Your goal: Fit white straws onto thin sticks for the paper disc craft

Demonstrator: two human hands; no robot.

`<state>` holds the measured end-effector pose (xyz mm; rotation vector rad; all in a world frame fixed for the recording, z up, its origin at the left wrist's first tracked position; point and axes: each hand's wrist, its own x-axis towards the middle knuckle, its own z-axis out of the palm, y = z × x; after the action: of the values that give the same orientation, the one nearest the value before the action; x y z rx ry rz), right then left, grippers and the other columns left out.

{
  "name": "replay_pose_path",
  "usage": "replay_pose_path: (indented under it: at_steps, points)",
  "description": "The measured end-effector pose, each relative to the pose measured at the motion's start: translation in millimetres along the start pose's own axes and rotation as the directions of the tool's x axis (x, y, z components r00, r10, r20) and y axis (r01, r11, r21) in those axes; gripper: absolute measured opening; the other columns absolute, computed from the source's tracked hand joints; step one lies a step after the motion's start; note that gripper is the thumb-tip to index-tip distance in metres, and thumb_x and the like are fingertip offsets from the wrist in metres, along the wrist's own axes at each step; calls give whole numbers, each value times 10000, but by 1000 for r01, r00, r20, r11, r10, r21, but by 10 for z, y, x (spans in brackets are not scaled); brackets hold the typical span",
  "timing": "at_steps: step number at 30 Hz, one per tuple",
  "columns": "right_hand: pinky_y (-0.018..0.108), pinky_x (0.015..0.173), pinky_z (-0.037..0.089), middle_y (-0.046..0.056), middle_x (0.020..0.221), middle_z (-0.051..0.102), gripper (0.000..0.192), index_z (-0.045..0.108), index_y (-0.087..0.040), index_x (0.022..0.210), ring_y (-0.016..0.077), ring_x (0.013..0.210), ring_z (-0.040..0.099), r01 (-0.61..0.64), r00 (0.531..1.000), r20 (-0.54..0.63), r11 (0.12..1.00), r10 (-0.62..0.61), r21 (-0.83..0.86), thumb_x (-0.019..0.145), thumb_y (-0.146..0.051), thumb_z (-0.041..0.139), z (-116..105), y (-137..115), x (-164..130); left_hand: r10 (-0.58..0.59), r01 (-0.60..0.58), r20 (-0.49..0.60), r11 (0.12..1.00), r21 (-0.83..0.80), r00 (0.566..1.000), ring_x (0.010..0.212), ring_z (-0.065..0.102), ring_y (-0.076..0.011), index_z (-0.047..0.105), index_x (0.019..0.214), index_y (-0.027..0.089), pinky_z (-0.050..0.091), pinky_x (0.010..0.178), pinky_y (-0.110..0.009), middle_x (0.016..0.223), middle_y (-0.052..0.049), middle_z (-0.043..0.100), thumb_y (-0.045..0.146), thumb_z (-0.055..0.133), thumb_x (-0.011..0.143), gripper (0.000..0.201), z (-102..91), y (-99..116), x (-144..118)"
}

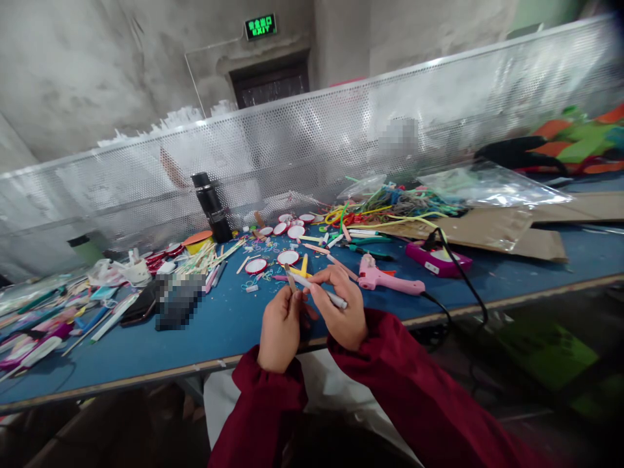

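The left hand (pixel 279 330) pinched a thin brown stick (pixel 291 278), probably to steady it; the right hand (pixel 345 313) gripped a pale pen (pixel 337 299) slantwise, likely for fine control

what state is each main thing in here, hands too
left hand: closed on a thin stick
right hand: closed around a pale pen
thin stick: held
pale pen: held; cap unclear
glue gun: lying down, unheld
black bottle: standing, lid on
exit sign: lit green
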<state>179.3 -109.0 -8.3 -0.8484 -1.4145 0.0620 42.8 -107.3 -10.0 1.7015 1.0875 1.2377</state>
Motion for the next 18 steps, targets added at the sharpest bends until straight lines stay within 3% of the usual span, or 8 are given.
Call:
replay_pose_path:
  at_steps: [18]
  points:
    - [426,864,456,11,778,706,109,646,-242,845,217,816,644,34,999,-6,999,-34,15,917,-195,578,9,32,-14,4,-4,4,999,38,1000,552,508,-129,573,850,196,365,544,-237,617,38,533,477,459,1036,356,-8,-18,5]
